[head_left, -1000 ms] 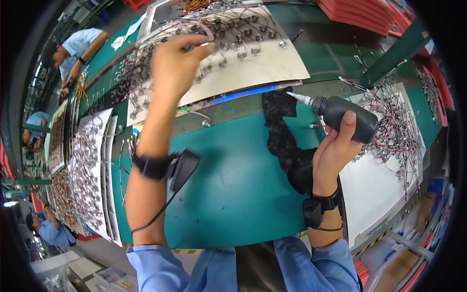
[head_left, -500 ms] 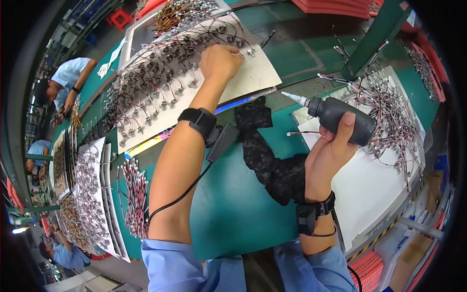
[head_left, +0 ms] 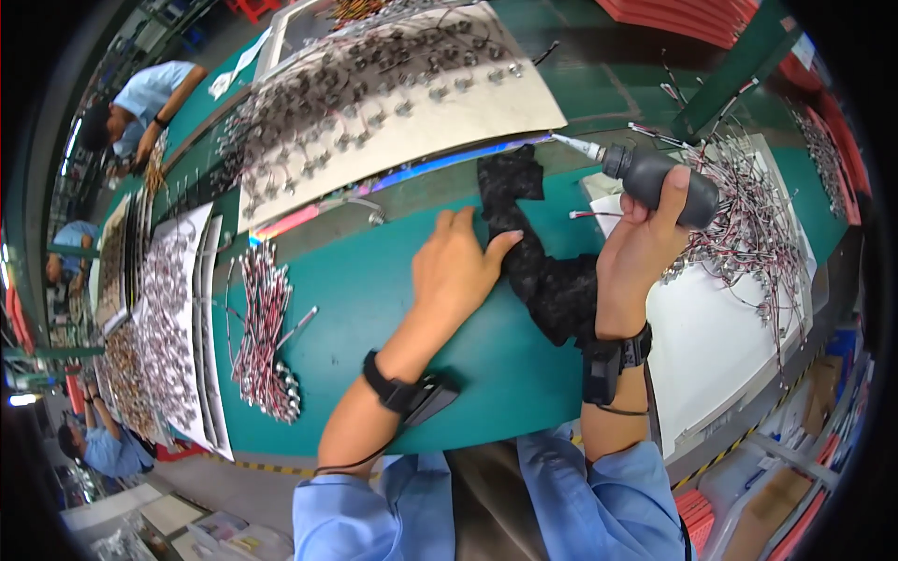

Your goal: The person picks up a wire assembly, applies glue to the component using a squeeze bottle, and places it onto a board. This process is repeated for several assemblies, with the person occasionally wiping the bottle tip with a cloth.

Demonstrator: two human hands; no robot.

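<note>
Smooth dark bottle [head_left: 645, 178], tapered nozzle [head_left: 578, 146]; crumpled black cloth [head_left: 554, 292].
Right hand [head_left: 645, 248] wraps the bottle near tangled wires [head_left: 748, 224]; left hand [head_left: 456, 265] spreads loosely, holding nothing I can see, thumb over the cloth.

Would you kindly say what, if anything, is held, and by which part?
Right hand: a dark grey cylindrical plastic bottle, by its body. Left hand: nothing visibly held.

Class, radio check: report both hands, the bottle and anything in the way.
Right hand holds dark bottle, nozzle pointing left. Left hand open over green mat, overlapping black cloth. Cloth between hands, possible obstruction.
</note>
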